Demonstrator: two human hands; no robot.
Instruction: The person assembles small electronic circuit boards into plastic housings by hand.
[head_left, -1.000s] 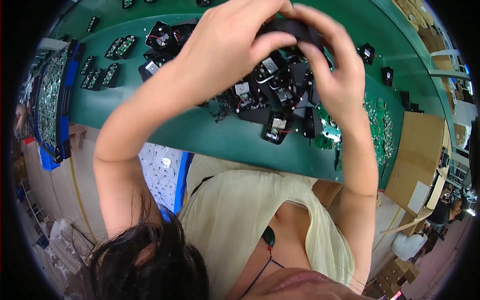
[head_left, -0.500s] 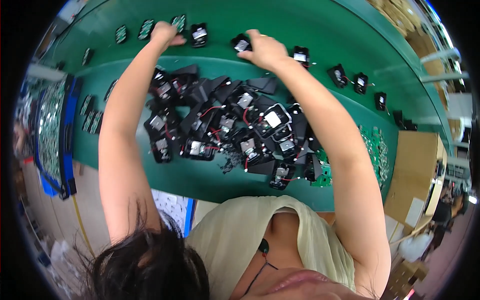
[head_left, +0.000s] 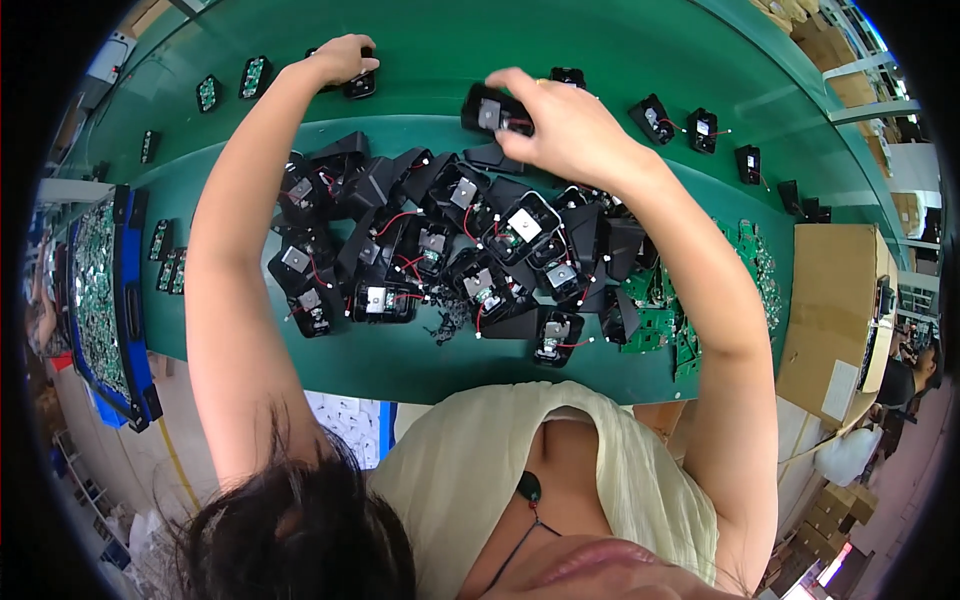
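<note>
Right grip (head_left: 570, 128) wide around black housing (head_left: 488, 110)

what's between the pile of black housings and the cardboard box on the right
The head view shows loose green circuit boards between the black housings and the cardboard box, partly covered by the right forearm.

Pale cream top (head_left: 455, 450), thin crinkled fabric, sleeveless, draped open neckline (head_left: 604, 445) with whitish inner edge (head_left: 573, 413). Dark thin cord (head_left: 507, 554) at neck, dark green oval pendant (head_left: 528, 486), small red bead (head_left: 533, 506). Black hair (head_left: 300, 535), loose strands, near left. Yellowish ring (head_left: 541, 82) on right grip (head_left: 565, 125).
</note>
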